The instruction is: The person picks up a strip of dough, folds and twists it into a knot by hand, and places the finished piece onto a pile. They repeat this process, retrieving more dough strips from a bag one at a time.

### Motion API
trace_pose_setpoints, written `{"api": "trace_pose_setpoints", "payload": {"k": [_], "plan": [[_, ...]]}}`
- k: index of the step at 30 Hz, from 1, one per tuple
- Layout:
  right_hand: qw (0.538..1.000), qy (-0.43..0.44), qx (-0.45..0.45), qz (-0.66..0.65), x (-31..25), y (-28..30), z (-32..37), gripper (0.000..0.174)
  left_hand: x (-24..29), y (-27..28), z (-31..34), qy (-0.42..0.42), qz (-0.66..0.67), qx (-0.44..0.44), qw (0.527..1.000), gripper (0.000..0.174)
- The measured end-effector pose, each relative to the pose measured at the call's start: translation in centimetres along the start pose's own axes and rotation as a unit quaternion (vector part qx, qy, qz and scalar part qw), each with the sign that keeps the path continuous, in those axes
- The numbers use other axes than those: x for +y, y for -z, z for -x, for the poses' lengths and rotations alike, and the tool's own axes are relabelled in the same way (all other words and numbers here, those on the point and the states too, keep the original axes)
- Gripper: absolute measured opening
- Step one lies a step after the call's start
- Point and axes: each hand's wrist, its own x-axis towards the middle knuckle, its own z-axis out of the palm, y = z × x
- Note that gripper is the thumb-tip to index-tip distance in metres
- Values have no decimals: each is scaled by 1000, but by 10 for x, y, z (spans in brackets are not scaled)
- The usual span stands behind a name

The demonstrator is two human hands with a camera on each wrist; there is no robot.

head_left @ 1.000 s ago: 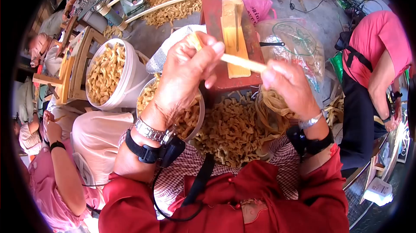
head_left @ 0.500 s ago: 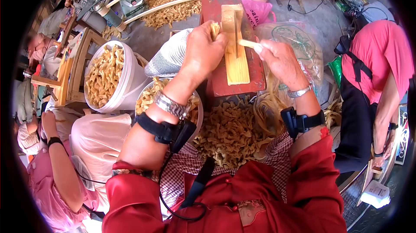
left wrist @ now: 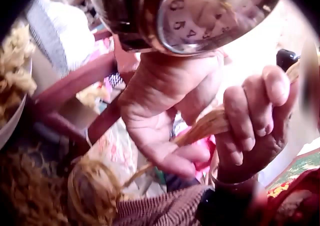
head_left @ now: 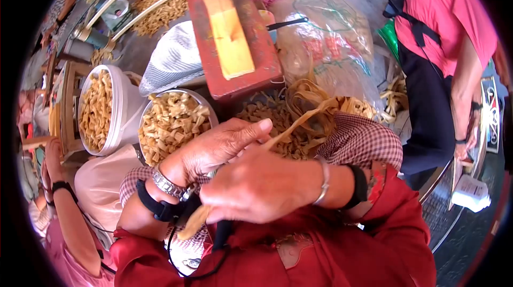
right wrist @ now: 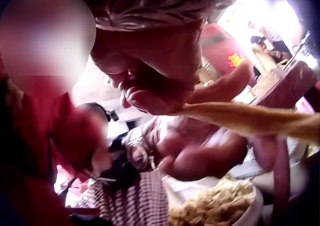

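Note:
My right hand [head_left: 262,185] grips a long, flat tan strip [head_left: 295,124], its fingers curled round it in the left wrist view. A short end [head_left: 194,224] sticks out past the right hand, towards the red shirt. From there the strip runs up to a loose coil of similar strips [head_left: 309,95]. My left hand [head_left: 227,143] lies partly behind the right one, thumb straight. In the right wrist view the strip [right wrist: 240,114] passes between the left hand's thumb and its relaxed fingers.
A red bench [head_left: 262,57] stands ahead with a yellowish wooden block [head_left: 231,30] on it. White buckets of short tan pieces stand at left, the nearer bucket's rim [head_left: 212,113] beside the left hand. A clear plastic bag [head_left: 331,25] lies right of the bench. People sit on both sides.
Both hands have come back from the bench to the lap. The short strip pieces held there before are gone from view; the right hand now holds a long strip. The view has shifted right.

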Motion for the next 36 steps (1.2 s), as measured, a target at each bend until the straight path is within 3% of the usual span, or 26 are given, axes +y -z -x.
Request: {"api": "trace_pose_setpoints", "payload": {"k": [1,2,5,6,7,9,12,13,14,16,17,19,22,24,26,28,31,33,36], "plan": [[1000,-17,-25,7,-4,-10,4,22,-2,-11,-1,-1,-22,84,996,42],[1000,3,-18,2,-4,-19,7,23,0,-14,-5,10,22,47,999,34],[990,37,130,-36,-5,-19,10,17,8,-23,-8,23,166,-22,986,16],[980,45,188,-47,-5,-10,8,15,4,-17,-10,-16,144,-30,989,17],[963,74,254,44,-4,8,6,12,5,-20,-8,-133,135,30,982,16],[922,50,348,159,11,28,15,14,17,-17,-1,-175,38,94,979,11],[888,-135,438,-44,16,40,18,27,22,-22,3,-213,-125,172,954,13],[875,-200,425,-121,14,43,16,25,30,-35,10,-208,-155,244,934,14],[852,-262,408,-197,12,47,15,24,26,-35,7,-338,-219,278,872,8],[901,-221,361,-92,20,55,18,29,27,-23,8,-431,-430,349,712,4],[915,-186,351,-74,24,56,17,31,31,-22,10,-446,-485,360,660,11],[928,-151,327,-93,24,58,16,31,35,-28,9,-462,-483,367,646,13],[968,-176,171,-51,21,76,25,27,34,-25,4,-493,-468,340,649,15],[973,-158,164,-24,22,75,28,27,32,-17,4,-493,-476,296,666,14],[952,-191,223,-85,18,69,27,28,25,-16,8,-424,-323,310,787,8],[956,-175,228,-53,16,69,29,28,29,-26,5,-416,-25,247,875,8],[959,-147,241,0,16,67,29,26,33,-24,1,-423,76,163,888,21],[956,-159,244,-43,18,66,30,26,30,-20,-4,-413,138,99,895,31],[947,-153,267,-95,19,67,33,31,32,-22,-5,-403,215,14,889,32]]}}
